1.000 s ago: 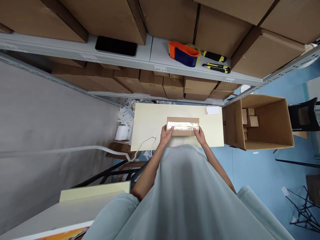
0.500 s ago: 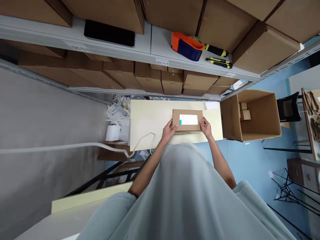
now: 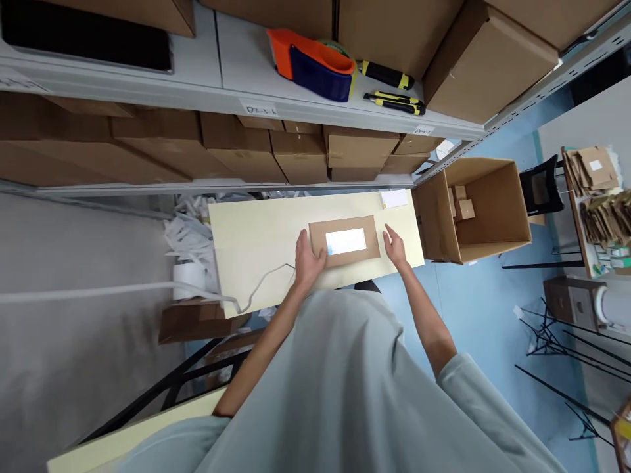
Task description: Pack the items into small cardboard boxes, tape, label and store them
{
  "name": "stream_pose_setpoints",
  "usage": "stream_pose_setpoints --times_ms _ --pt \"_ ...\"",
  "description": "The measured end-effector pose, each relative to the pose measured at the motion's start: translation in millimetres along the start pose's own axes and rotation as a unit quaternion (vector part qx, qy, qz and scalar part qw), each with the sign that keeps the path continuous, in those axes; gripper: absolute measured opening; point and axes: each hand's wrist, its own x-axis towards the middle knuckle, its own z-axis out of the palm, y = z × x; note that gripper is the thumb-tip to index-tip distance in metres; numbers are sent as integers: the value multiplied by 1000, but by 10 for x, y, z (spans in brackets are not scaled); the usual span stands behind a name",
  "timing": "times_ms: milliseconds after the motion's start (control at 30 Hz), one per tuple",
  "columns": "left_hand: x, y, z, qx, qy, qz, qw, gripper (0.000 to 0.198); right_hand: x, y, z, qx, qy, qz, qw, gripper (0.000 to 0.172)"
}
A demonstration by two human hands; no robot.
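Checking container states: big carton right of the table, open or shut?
The big carton is open: small boxes show inside it.

left grip (image 3: 309, 261) spread, right grip (image 3: 395, 249) loosely parted

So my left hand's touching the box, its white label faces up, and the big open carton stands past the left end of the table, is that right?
Not quite: the carton stands past the right end of the table, as the head view shows. Your left hand is touching the box, and its white label faces up.
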Motion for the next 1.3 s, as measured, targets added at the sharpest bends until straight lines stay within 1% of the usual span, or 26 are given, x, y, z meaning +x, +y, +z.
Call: stream_pose_setpoints --times_ms 100,167,233,333,400,467,533,633,700,800,867,967,1067,1300 --pt "22 288 138 39 43 60 997 81 361 142 -296 -45 2 -49 998 76" --pt "19 477 304 62 56 85 993 73 657 238 -436 -84 -14 -82 993 69" --pt "3 647 520 84 58 102 990 66 961 328 -509 -144 -47 -118 981 64" --pt "-49 868 880 116 48 114 985 58 1382 447 -511 -230 -104 -170 953 59" --pt "-100 997 1092 135 45 112 984 56 1618 519 -464 -257 -135 -199 936 58" --pt "-161 1105 1249 149 41 110 982 54 1809 587 -400 -270 -164 -217 924 57" --pt "-227 1186 1338 160 34 109 980 53 1947 653 -338 -281 -186 -221 915 57" --pt "-311 1251 1378 172 35 98 980 51 2056 754 -277 -284 -206 -213 912 56" --pt "-334 1272 1383 179 50 88 979 50 2082 819 -259 -268 -210 -207 917 54" --pt "-300 1309 1425 185 60 82 977 49 2096 892 -245 -240 -208 -196 928 49" --pt "-248 1352 1487 187 52 84 977 49 2104 915 -238 -236 -209 -188 930 46" --pt "-170 1433 1609 190 32 95 977 51 2119 923 -232 -243 -220 -189 926 41" --pt "-128 1494 1723 193 17 103 976 50 2125 922 -236 -240 -223 -193 925 41" --pt "-91 1524 1868 193 -11 116 974 47 2121 925 -260 -219 -225 -207 926 40"
